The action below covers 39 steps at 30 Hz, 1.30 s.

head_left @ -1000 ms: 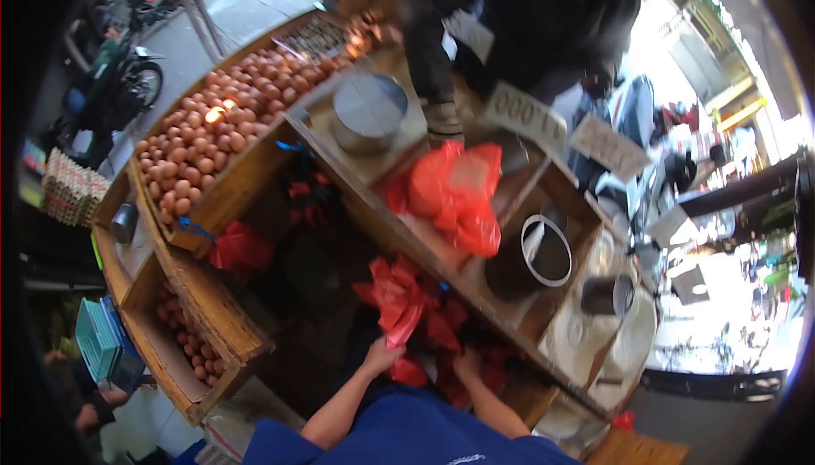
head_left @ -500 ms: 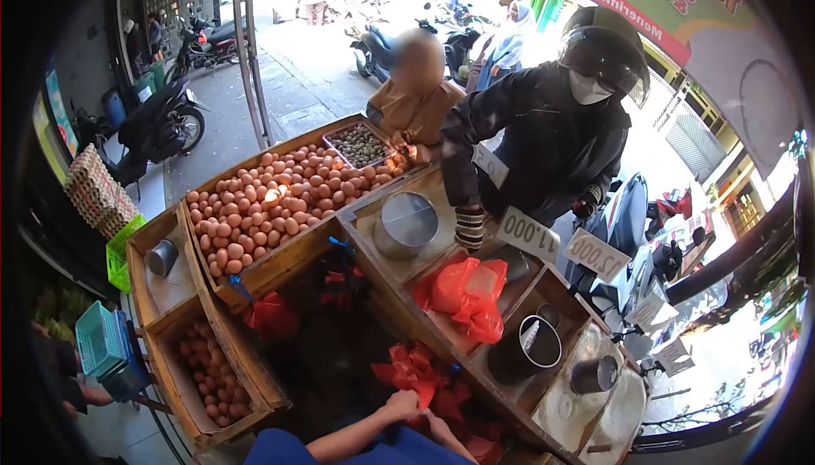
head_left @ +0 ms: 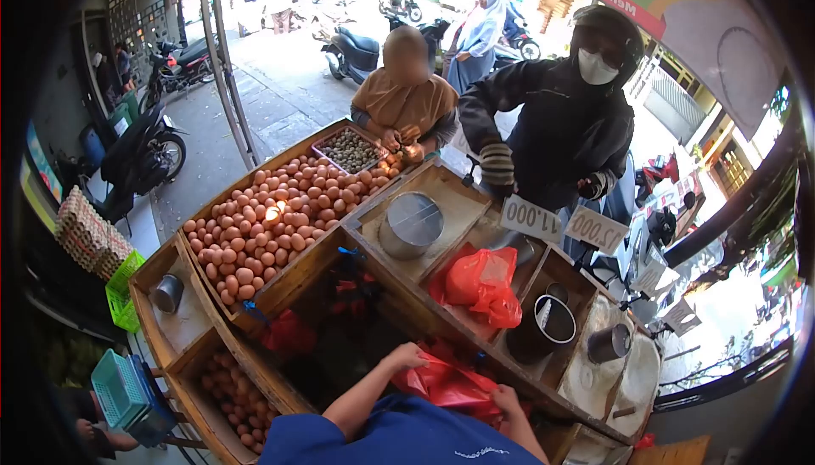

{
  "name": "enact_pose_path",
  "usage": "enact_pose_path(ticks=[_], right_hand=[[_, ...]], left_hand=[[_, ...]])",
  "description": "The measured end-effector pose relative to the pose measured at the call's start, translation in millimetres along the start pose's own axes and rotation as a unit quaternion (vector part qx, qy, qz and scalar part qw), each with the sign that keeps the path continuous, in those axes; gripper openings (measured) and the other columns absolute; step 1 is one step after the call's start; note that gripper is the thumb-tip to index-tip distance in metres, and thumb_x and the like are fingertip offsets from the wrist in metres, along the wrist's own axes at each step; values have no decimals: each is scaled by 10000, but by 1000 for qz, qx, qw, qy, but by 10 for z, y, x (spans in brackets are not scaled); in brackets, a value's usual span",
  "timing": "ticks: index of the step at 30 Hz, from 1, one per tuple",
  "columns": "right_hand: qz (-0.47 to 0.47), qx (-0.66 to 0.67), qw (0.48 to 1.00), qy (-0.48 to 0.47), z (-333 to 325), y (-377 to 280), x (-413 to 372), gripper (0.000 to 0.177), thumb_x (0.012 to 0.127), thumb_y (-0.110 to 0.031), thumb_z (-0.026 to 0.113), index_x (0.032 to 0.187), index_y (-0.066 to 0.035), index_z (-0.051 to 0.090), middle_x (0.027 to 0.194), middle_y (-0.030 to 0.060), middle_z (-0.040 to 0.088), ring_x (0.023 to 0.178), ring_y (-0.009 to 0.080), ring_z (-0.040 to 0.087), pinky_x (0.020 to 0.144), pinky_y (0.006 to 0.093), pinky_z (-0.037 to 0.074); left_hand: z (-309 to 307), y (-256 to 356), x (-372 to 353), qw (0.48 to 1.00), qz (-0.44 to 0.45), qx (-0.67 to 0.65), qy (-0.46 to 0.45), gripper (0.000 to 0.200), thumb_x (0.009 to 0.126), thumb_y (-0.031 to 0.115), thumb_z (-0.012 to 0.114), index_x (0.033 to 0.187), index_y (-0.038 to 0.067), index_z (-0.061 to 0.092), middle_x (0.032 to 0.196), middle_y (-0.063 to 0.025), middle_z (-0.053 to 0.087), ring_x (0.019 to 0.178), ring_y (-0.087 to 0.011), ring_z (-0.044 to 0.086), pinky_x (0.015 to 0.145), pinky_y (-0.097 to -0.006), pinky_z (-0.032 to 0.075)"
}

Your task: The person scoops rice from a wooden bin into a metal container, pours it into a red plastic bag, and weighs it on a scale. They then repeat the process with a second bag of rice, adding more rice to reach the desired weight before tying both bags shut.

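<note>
A red plastic bag (head_left: 448, 382) is stretched between my hands, close to my body. At its left edge my left hand (head_left: 409, 357) is closed on the plastic. My right hand (head_left: 507, 402) grips the other edge, lower and to the right. Just beyond, a filled red plastic bag (head_left: 482, 283) sits in a compartment of the wooden stall (head_left: 399, 291). What fills it is hidden. To the right of it stands a dark bucket (head_left: 528, 339) with something light inside.
Brown eggs (head_left: 280, 219) fill a left bin beside a tray of small speckled eggs (head_left: 350, 150). A metal measuring can (head_left: 411, 225) stands on grain. Across the stall are a helmeted person (head_left: 560, 117) and a person in a brown headscarf (head_left: 403, 95). Price cards (head_left: 531, 217) line the far edge.
My hands have moved apart, spreading the red bag that was bunched between them. The helmeted person's hand has drawn back from the filled bag. The view has shifted slightly.
</note>
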State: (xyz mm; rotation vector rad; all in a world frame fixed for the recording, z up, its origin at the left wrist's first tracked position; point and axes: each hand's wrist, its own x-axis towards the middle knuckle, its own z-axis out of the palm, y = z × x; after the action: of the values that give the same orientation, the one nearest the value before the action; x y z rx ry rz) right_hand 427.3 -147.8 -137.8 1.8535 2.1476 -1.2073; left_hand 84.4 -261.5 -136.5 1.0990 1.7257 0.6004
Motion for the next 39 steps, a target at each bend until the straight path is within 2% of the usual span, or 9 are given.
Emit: enact_pose_path(ticks=[4,8,13,19,22,29,32,36,39], right_hand=[[40,-236,962,131,-295,-257,-385,341,771,-171,581,1070,-7,557,1083,209,580,1041,351,561,879,419,463],[-339,-41,933,114,-17,-883,-368,383,741,-104,590,1113,-25,539,1070,200,572,1006,362,558,881,419,458],[-465,-83,882,-5,704,-1167,-9,549,702,-31,586,1241,-52,488,1137,200,563,1071,361,535,946,419,422],[-413,-185,883,-127,1050,-571,806,582,696,-33,579,1267,-76,471,1165,216,554,1108,374,513,967,429,404],[-334,-164,913,-167,907,-650,770,543,711,-69,586,1245,-71,484,1135,221,564,1103,377,515,959,429,407],[-299,5,953,-53,541,-1078,361,519,738,-197,643,1208,-53,477,1195,204,492,1123,353,494,956,420,416],[-433,134,890,-47,378,-1280,165,629,687,-210,744,1242,-75,480,1127,158,536,1082,274,532,907,350,437],[-407,147,901,-9,341,-1364,227,123,835,-125,616,873,-10,633,797,143,635,754,238,636,696,318,498],[-295,168,940,18,161,-1353,265,127,842,-127,579,849,-9,625,757,135,641,695,239,632,650,317,491]], left_hand=[[-407,-16,-186,997,-18,79,-5,350,723,391,690,816,53,683,789,-173,668,769,-305,663,688,-412,523],[-197,245,-465,988,29,110,105,386,762,418,665,812,35,657,798,-196,656,793,-368,642,718,-456,507],[-57,395,-742,991,36,93,84,419,757,436,666,808,20,651,798,-199,657,787,-365,642,712,-438,503],[-162,588,-1021,993,-114,-8,-4,407,771,404,662,792,-2,643,720,-152,647,683,-235,646,632,-364,492],[-91,294,-941,983,-88,-152,53,320,810,353,640,813,33,653,688,-64,627,632,-128,591,591,-286,472],[-269,440,-764,905,-43,-423,11,163,888,195,631,816,49,627,723,26,585,631,-50,531,585,-214,443],[-138,777,-511,888,-53,-455,39,229,861,254,673,761,60,603,713,16,590,637,-60,544,570,-228,448],[-30,783,-141,883,-25,-467,52,260,841,264,695,711,68,585,661,2,583,575,-74,540,524,-249,448],[-235,737,-19,895,-11,-445,25,246,850,242,682,702,70,586,660,-4,586,581,-82,548,515,-259,445]])
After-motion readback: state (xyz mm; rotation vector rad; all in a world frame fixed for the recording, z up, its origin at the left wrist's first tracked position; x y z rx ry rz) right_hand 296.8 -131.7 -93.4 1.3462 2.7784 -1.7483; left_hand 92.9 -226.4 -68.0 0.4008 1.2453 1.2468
